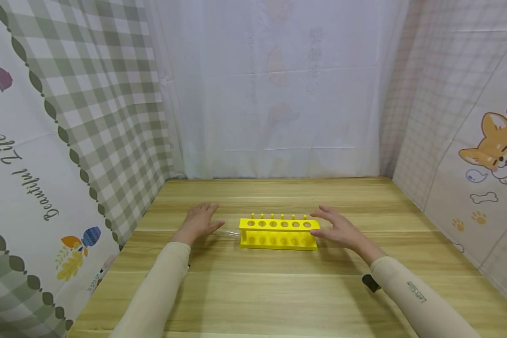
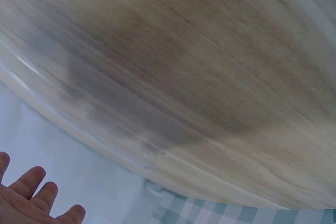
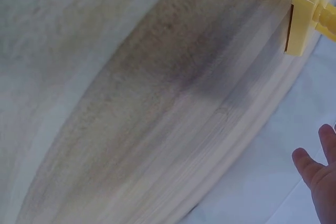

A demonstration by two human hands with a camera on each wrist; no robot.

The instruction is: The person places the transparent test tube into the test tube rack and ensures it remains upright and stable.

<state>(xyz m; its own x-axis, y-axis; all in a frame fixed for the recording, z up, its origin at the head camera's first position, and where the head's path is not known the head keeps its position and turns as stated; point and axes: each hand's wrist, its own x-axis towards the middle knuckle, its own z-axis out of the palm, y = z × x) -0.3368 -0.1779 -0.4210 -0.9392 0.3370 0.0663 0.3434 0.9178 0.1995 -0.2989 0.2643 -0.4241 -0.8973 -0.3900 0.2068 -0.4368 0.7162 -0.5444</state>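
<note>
A yellow test tube rack [image 1: 279,225] stands upright on the wooden table, with a row of round holes along its top and short pegs behind them. No tubes stand in its holes. Beside its left end lies a thin clear tube [image 1: 231,233], its far part hidden by the rack. My left hand [image 1: 199,222] hovers to the left of the tube with fingers spread and nothing in it. At the rack's right end is my right hand [image 1: 337,229], fingers apart and thumb overlapping the rack's corner in the head view. The right wrist view catches the rack's yellow end [image 3: 304,17].
The wooden table [image 1: 274,295] carries the rack in its middle. White curtain [image 1: 279,94] hangs behind the far edge. Green checked cloth [image 1: 110,94] borders the left side, and a cloth with a cartoon dog [image 1: 496,145] the right. A dark object [image 1: 370,283] shows below the right wrist.
</note>
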